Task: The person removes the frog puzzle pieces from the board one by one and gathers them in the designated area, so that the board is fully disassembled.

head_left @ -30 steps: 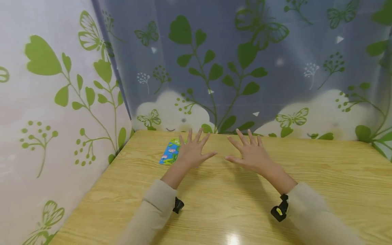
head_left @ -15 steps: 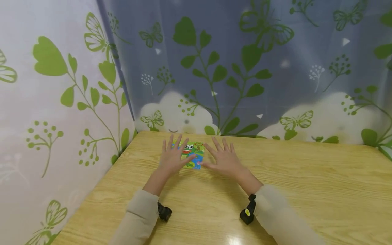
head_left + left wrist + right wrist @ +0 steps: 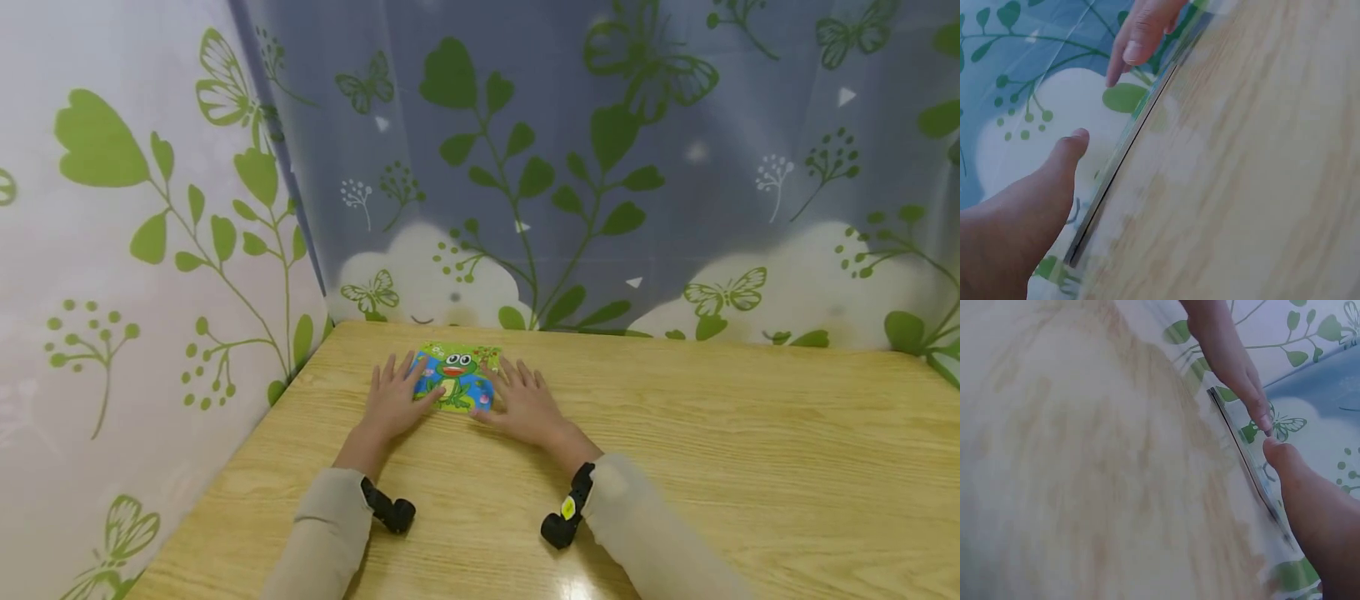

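A thin rectangular board with a cartoon frog picture [image 3: 454, 372] lies flat on the table, green along the top and blue around the frog. At its left side is my left hand [image 3: 393, 402], fingers spread, with fingertips and thumb over the picture's left part. My right hand [image 3: 528, 405] lies mirrored at the right side, its fingers and thumb reaching over that edge. Both wrist views show the board nearly edge-on, with a dark line along the board's near edge [image 3: 1124, 155]. Whether the fingertips press on it or hover is hard to tell.
A wood-grain table [image 3: 720, 467] extends toward me and to the right. Behind it hangs a blue-grey curtain [image 3: 675, 183] printed with leaves and butterflies. A pale printed sheet [image 3: 172, 333] borders the left side. Black cameras sit on both wrists.
Both hands have moved left, and the right hand has come closer to the left one. They have lowered to the frog board's sides, uncovering most of its picture. The board looks unmoved.
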`<state>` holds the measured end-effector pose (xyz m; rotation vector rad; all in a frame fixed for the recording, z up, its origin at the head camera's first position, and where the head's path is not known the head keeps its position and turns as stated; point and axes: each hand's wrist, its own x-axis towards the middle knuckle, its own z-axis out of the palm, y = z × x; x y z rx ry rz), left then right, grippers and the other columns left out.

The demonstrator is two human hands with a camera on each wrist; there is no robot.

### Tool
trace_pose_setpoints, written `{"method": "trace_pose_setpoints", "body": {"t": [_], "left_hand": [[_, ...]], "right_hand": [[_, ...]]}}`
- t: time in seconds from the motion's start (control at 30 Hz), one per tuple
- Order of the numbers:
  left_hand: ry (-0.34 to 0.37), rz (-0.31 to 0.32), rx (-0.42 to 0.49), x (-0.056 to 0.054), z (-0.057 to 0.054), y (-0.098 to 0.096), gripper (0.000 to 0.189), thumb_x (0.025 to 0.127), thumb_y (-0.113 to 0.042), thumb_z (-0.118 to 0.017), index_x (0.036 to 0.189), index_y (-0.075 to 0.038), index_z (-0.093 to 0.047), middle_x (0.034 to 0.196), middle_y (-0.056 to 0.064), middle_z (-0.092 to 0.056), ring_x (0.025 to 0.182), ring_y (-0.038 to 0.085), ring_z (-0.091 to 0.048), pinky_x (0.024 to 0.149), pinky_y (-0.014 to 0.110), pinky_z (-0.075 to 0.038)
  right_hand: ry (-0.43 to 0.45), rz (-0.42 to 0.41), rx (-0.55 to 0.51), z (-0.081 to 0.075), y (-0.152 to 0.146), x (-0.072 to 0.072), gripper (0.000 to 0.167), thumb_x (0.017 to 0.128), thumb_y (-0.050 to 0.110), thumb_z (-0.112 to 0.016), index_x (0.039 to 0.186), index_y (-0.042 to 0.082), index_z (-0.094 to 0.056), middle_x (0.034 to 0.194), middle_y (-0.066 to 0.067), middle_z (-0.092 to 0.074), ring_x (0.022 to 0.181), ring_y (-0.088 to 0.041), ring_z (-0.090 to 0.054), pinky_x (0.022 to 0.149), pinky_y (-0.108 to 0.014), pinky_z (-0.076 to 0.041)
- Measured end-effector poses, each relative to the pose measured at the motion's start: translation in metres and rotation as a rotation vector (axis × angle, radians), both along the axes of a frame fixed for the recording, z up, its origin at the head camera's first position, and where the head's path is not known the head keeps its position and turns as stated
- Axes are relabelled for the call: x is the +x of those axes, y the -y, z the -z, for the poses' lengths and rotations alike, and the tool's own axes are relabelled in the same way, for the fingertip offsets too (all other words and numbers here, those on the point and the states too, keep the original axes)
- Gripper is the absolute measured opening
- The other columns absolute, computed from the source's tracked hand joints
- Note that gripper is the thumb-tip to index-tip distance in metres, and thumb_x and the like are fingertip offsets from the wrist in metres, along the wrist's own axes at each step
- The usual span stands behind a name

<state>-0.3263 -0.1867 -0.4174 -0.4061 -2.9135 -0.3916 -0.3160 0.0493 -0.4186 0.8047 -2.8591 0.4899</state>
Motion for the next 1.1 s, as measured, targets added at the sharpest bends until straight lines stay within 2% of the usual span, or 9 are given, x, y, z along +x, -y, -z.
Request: {"method": "trace_pose_setpoints", "body": {"t": [0.17,0.33,0.47,0.67,0.87,1.1], "left_hand": [[0.056,0.001,0.038,-0.001,0.005,0.005,0.073,0.091,-0.056,-0.043,0.146,-0.012,-0.027,0.15,0.016,-0.016,0.134,0.041,-0.005,0.104,0.054,0.001],[0.112,0.017,0.034,0.0,0.009,0.008,0.073,0.091,-0.057,-0.041,0.147,-0.012,-0.025,0.15,0.015,-0.014,0.135,0.038,-0.007,0.104,0.054,0.001],[0.121,0.028,0.039,0.001,0.011,0.01,0.071,0.092,-0.055,-0.042,0.146,-0.012,-0.026,0.15,0.015,-0.014,0.136,0.033,-0.011,0.105,0.053,-0.001],[0.132,0.043,0.055,0.004,0.01,0.008,0.071,0.092,-0.053,-0.042,0.146,-0.01,-0.027,0.15,0.016,-0.014,0.135,0.034,-0.013,0.106,0.051,-0.006],[0.153,0.05,0.064,0.012,0.009,0.004,0.07,0.091,-0.052,-0.045,0.146,-0.011,-0.028,0.15,0.017,-0.013,0.132,0.042,-0.014,0.104,0.054,-0.014],[0.15,0.059,0.081,0.024,0.012,-0.002,0.073,0.091,-0.055,-0.044,0.146,-0.01,-0.027,0.15,0.017,-0.012,0.13,0.049,-0.014,0.102,0.058,-0.016]], "right_hand": [[0.003,-0.038,0.014,0.007,0.003,-0.002,0.076,0.087,0.062,-0.044,0.146,0.017,-0.027,0.148,-0.018,-0.02,0.134,-0.038,-0.015,0.105,-0.053,-0.011],[0.026,-0.069,0.05,0.01,0.006,-0.003,0.073,0.088,0.062,-0.042,0.146,0.02,-0.028,0.148,-0.016,-0.021,0.134,-0.034,-0.017,0.106,-0.05,-0.01],[0.028,-0.084,0.059,0.01,0.007,-0.003,0.073,0.088,0.063,-0.042,0.145,0.019,-0.031,0.147,-0.016,-0.022,0.134,-0.033,-0.02,0.106,-0.051,-0.01],[0.021,-0.088,0.042,0.009,0.007,-0.001,0.072,0.087,0.063,-0.043,0.144,0.018,-0.035,0.146,-0.016,-0.025,0.132,-0.033,-0.024,0.105,-0.051,-0.012],[0.004,-0.103,0.022,0.009,0.0,0.003,0.068,0.088,0.059,-0.046,0.141,0.018,-0.04,0.144,-0.016,-0.029,0.132,-0.03,-0.026,0.104,-0.051,-0.015],[-0.015,-0.118,0.007,0.01,-0.008,0.01,0.063,0.089,0.055,-0.049,0.139,0.017,-0.043,0.142,-0.016,-0.032,0.132,-0.029,-0.027,0.105,-0.051,-0.015]]}}
